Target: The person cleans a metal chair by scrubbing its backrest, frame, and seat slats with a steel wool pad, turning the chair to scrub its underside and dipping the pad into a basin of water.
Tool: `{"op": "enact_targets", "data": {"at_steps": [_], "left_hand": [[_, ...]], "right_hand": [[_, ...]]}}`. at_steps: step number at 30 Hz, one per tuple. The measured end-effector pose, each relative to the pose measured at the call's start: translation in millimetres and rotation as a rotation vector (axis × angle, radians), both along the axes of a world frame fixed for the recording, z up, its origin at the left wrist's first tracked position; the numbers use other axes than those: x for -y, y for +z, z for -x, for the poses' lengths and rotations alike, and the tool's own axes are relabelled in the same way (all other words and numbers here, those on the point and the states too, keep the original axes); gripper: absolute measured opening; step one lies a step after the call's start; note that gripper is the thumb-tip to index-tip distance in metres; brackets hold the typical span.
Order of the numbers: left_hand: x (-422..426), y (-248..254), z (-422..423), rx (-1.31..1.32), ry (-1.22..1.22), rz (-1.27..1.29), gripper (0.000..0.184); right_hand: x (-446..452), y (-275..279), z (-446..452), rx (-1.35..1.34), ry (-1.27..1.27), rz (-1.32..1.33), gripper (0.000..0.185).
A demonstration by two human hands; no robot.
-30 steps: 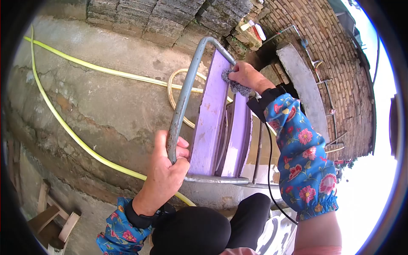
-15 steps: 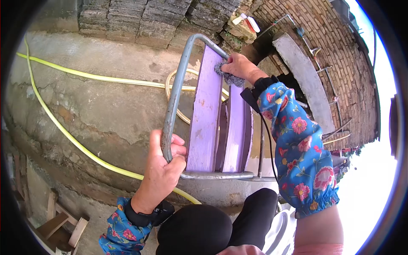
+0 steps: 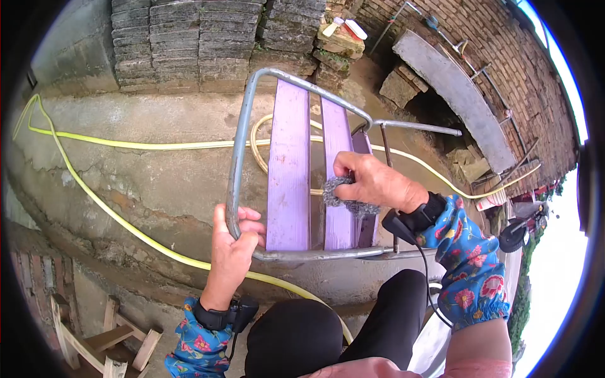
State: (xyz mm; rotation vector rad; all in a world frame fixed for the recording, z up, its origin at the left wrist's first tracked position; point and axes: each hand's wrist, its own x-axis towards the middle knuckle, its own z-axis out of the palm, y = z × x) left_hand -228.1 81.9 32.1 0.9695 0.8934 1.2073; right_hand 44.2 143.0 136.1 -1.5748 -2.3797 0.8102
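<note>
A chair-like metal frame (image 3: pixel 237 157) with worn purple slats (image 3: pixel 289 170) is tilted in front of my knees. My left hand (image 3: pixel 233 249) is wrapped round the grey tube at its lower left bend. In my right hand (image 3: pixel 372 181) is a dark grey, fuzzy scrubbing pad (image 3: pixel 343 192), pinched between thumb and fingers over the second purple slat (image 3: pixel 337 135). Whether the pad touches that slat I cannot tell. Both forearms wear blue flowered sleeves, with black bands at the wrists.
A yellow hose (image 3: pixel 120 220) runs across the concrete ground and loops behind the frame. Stacked grey slabs (image 3: pixel 224 38) stand at the back. Brushes (image 3: pixel 345 27) lie on a stone block. A stone ledge (image 3: pixel 450 94) is at the right; a wooden stool (image 3: pixel 94 343) sits lower left.
My right hand has moved with the pad from the top of the first slat down to the second slat. My left hand keeps its hold on the tube. The view has shifted.
</note>
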Motion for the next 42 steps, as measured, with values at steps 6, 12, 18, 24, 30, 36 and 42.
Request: {"op": "enact_targets", "data": {"at_steps": [6,12,18,24,30,36,42], "left_hand": [[1,9,0,-0.222,0.011,-0.019,0.033],[-19,-17,23,-0.469,0.025,-0.075,0.029],[10,30,-24,-0.5,0.136,-0.043,0.021],[12,32,-38,-0.595,0.145,-0.026,0.025],[-4,7,8,-0.438,0.114,0.002,0.031],[3,16,-10,-0.329,0.088,0.006,0.028],[1,13,-5,-0.26,0.109,-0.029,0.029]], "right_hand": [[171,5,-263,-0.28,-0.911,-0.186,0.016],[535,-110,-396,-0.362,-1.738,-0.356,0.018],[693,-236,-298,-0.623,-2.458,0.047,0.021],[753,-393,-302,-0.069,-1.977,0.751,0.024],[636,-220,-343,-1.055,-1.84,0.242,0.023],[350,-63,-318,-0.933,-1.095,0.006,0.03],[92,-6,-79,-0.495,-0.071,-0.233,0.02]]}}
